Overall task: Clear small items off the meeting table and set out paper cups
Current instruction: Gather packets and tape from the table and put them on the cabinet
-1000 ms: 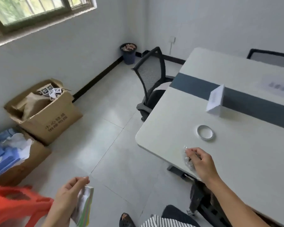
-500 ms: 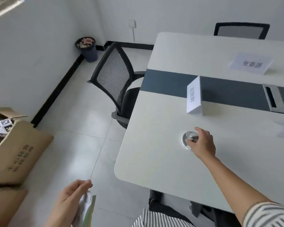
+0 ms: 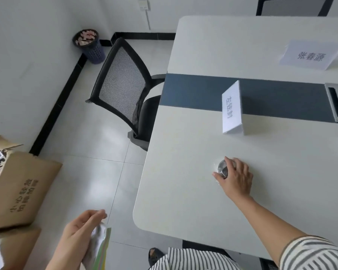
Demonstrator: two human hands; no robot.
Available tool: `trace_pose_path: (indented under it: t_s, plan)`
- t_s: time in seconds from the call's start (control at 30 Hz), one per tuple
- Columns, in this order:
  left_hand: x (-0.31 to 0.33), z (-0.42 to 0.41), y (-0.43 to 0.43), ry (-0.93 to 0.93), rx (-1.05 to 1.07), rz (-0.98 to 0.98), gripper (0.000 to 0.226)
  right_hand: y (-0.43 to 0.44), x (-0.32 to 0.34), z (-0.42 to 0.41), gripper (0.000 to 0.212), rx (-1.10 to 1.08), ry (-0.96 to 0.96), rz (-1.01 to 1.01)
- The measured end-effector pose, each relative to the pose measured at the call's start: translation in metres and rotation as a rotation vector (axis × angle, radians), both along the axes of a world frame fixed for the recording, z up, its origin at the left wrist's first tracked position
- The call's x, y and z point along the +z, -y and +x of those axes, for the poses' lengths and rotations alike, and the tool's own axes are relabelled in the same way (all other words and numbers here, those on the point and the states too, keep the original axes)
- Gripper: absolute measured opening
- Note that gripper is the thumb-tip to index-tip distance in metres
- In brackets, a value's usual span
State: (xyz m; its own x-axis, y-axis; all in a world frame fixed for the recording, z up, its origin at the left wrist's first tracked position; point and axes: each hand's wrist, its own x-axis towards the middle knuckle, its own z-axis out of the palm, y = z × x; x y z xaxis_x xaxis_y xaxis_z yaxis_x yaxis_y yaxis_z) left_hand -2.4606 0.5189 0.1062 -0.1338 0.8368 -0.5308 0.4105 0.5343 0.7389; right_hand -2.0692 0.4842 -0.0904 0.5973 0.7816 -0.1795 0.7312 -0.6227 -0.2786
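Plainly, the right hand (image 3: pixel 235 179) grips a small ring (image 3: pixel 222 169) on the worktop (image 3: pixel 183 191), while the left hand (image 3: pixel 76 236) holds a flat packet (image 3: pixel 101 248).

The right hand reaches from the near edge, thumb and forefinger curled round either side of the shiny ring, which lies on the pale surface near the corner; something clear and crinkled shows at the ring's edge. The left hand is off the worktop, above the tiled floor, its fingers bent round the packet with the green and yellow edge. A folded name card (image 3: pixel 231 108) stands beyond the ring by the dark centre strip, and another name sheet (image 3: pixel 310 55) lies farther off. A mesh chair (image 3: pixel 123 88) sits at the worktop's end, with a waste basket (image 3: pixel 89 45) in the room's corner and a cardboard box (image 3: pixel 18 190) on the left.
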Motion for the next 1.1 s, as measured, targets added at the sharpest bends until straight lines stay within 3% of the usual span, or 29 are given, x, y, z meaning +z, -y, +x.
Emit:
trace_pose_path:
  t_s: [0.2, 0.43, 0.57, 0.7, 0.9, 1.0, 1.1]
  plan:
    - [0.0, -0.002, -0.013, 0.048, -0.022, 0.026, 0.02, -0.008, 0.025, -0.012, 0.062, -0.115, -0.237, 0.05]
    - [0.012, -0.023, -0.018, 0.101, -0.062, 0.078, 0.02, 0.004, 0.086, -0.05, 0.029, -0.311, -0.949, 0.302]
    - [0.018, -0.045, -0.019, 0.137, -0.096, 0.088, 0.02, 0.023, 0.12, -0.086, 0.029, -0.31, -1.13, 0.381]
    - [0.024, -0.08, -0.017, 0.177, -0.18, 0.085, 0.021, 0.056, 0.15, -0.138, 0.033, -0.312, -1.185, 0.42]
    - [0.018, -0.147, -0.006, 0.19, -0.324, 0.061, 0.021, 0.127, 0.166, -0.235, 0.02, -0.382, -1.236, 0.447]
    - [0.008, -0.165, 0.004, 0.19, -0.4, 0.002, 0.022, 0.17, 0.169, -0.273, 0.032, -0.452, -1.205, 0.411]
    - [0.005, -0.163, 0.014, 0.187, -0.533, -0.007, 0.022, 0.218, 0.17, -0.296, 0.026, -0.533, -1.159, 0.373]
